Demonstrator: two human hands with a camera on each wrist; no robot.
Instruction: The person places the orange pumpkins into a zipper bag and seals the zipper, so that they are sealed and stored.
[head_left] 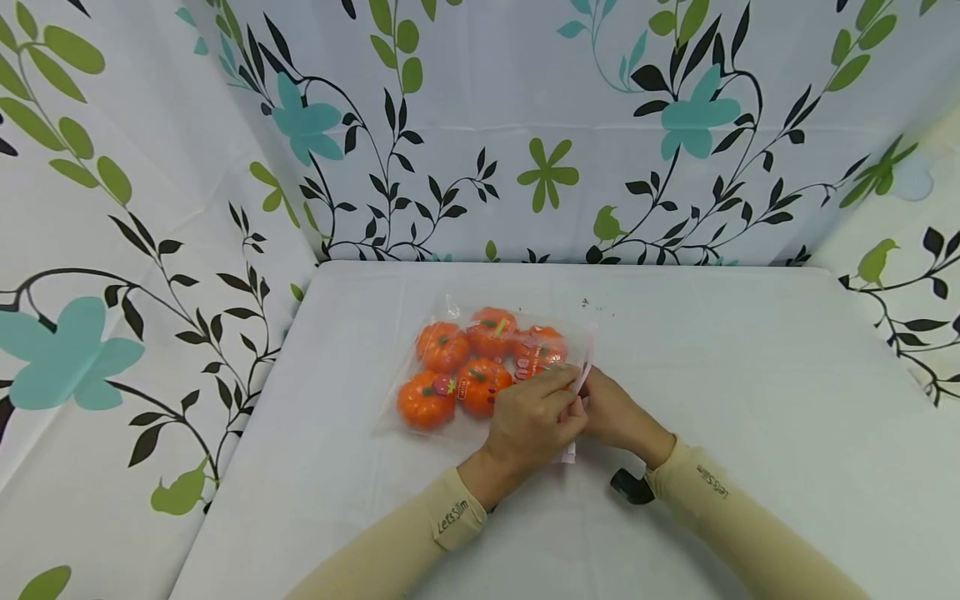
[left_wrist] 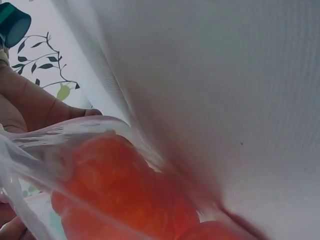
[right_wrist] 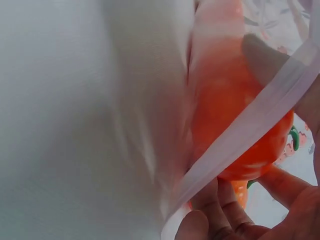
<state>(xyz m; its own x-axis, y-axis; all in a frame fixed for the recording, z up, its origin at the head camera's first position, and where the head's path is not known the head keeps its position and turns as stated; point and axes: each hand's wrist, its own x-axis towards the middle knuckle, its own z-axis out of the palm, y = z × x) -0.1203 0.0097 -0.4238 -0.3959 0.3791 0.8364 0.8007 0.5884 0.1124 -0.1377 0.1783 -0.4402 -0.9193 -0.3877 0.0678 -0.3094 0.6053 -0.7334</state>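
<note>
A clear zip bag (head_left: 468, 435) with pink print lies on the table, holding several small orange pumpkins (head_left: 426, 402) with green stems. My left hand (head_left: 528, 421) grips the bag's right-hand edge, its fingers curled at the pale pink strip. Just across that strip, my right hand (head_left: 618, 417) pinches the same edge, its fingertips partly hidden behind the left hand. Close up in the right wrist view, the pale strip (right_wrist: 245, 127) crosses in front of a pumpkin (right_wrist: 225, 105). Stretched film (left_wrist: 75, 127) covers a pumpkin (left_wrist: 120, 185) in the left wrist view.
The bag rests on a white-covered table (head_left: 750, 350). Behind it hangs a white curtain (head_left: 465, 125) with leaf and flower print. A dark object (head_left: 632, 487) sits under the right wrist. Small dark specks (head_left: 586, 302) mark the table beyond the bag.
</note>
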